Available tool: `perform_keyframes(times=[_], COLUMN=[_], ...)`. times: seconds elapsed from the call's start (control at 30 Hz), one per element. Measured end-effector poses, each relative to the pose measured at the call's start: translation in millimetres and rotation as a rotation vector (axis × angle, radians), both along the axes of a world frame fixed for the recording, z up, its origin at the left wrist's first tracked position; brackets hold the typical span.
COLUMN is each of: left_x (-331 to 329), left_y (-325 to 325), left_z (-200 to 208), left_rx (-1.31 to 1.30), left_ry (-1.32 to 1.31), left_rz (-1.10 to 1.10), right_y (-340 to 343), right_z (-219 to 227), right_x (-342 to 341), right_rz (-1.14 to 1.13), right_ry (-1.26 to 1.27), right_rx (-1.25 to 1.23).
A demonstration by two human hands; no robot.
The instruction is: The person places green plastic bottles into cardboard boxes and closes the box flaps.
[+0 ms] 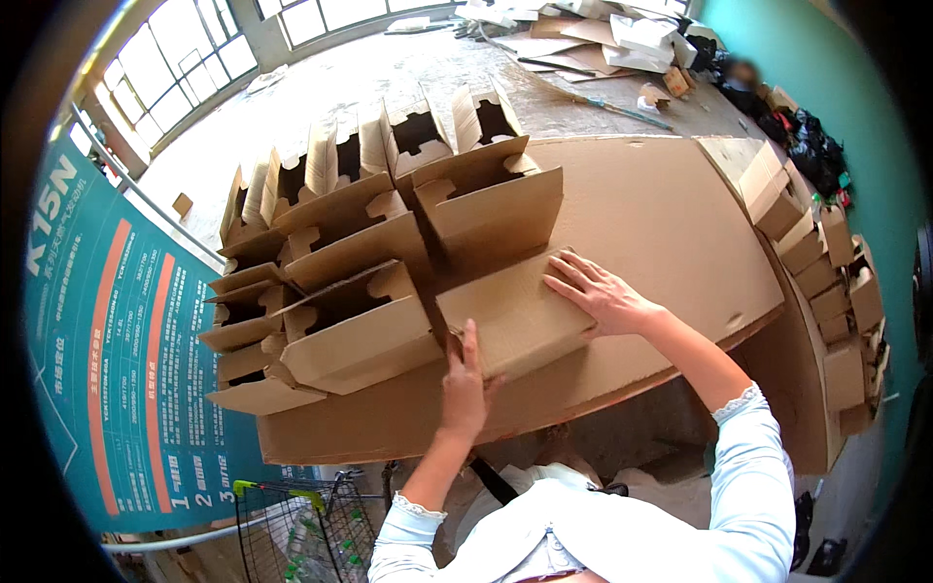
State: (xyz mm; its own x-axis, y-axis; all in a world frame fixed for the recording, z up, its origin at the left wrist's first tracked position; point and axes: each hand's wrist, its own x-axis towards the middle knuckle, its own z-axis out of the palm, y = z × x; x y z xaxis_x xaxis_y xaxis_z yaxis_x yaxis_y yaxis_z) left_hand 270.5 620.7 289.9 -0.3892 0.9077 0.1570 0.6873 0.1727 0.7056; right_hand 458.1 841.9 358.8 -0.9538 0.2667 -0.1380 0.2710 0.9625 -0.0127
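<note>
A closed brown cardboard box lies on a large cardboard sheet in front of me. My left hand is at its near left corner, one finger up along the end and the others round the lower edge, gripping it. Over the box's right end rests my right hand, fingers spread flat on the top face. To the left, an open-topped carton stands close to the box's left end. Another open carton is just beyond it, flaps raised.
Several more open cartons stand in rows at left. The cardboard sheet covers the work surface. Folded cartons are stacked along the right wall. A wire cart holding bottles stands below left, beside a teal printed banner. Scrap cardboard lies beyond.
</note>
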Motion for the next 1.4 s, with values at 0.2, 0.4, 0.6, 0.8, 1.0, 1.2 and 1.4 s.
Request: perform_keyframes(times=[0.2, 0.4, 0.6, 0.8, 1.0, 1.2, 1.4], left_x=[-11.5, -14.0, -9.1, -12.1, -19.1, -20.1, -8.3], left_y=[70.6, 89.4, 99.3, 85.6, 93.9, 83.1, 103.1], left_z=[7.4, 13.1, 8.4, 6.4, -3.1, -4.8, -2.8], left_rx=[0.033, 0.053, -0.217, -0.311, -0.316, -0.215, -0.194], left_ry=[0.36, -0.279, 0.427, 0.469, 0.416, 0.469, 0.409], left_rz=[0.169, 0.345, 0.3, 0.353, 0.399, 0.388, 0.339], right_y=[72.6, 82.0, 270.8, 394.7, 487.4, 528.9, 488.3], right_z=[-28.1, -59.4, -90.2, 8.0, -30.0, -68.9, -92.0], right_x=[-21.9, -24.3, 205.7, 453.7, 516.3, 499.8, 512.2], right_rz=[0.098, 0.118, -0.328, -1.319, -1.334, -1.47, -1.336], right_ry=[0.168, 0.427, 0.878, 0.389, 1.118, 0.951, 1.018], right_rx=[0.055, 0.016, 0.433, 0.607, 0.242, 0.474, 0.622])
